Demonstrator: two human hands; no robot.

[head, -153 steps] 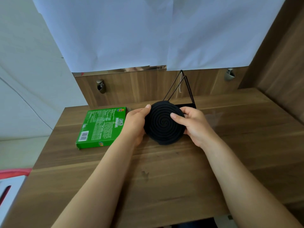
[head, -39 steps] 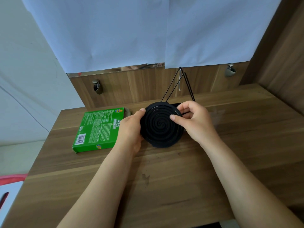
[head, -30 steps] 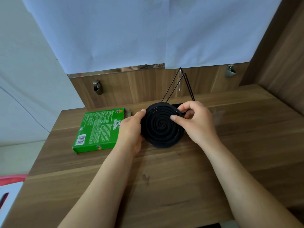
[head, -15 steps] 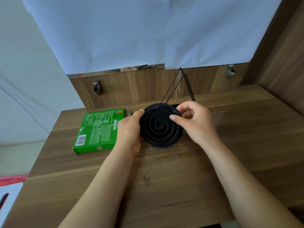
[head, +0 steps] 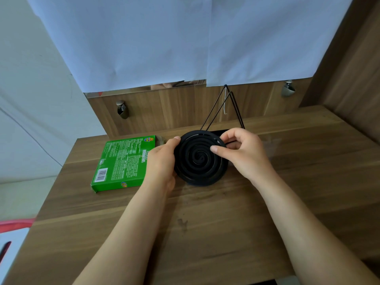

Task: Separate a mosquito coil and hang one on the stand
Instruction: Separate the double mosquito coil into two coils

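Mosquito coil (head: 200, 161) gaps wider vs. earlier, both hands (head: 162, 161) (head: 244, 155) gripping it.

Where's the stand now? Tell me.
Head view: the black wire stand rises at the back of the table, just behind the coil and the right hand.

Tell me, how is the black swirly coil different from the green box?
The mosquito coil is round and black; the green box is rectangular and green. The coil shows a spiral, the box shows print and a barcode. The left hand and right hand hold the coil tilted up, while the box lies flat on the table. Both are thin, flat things.
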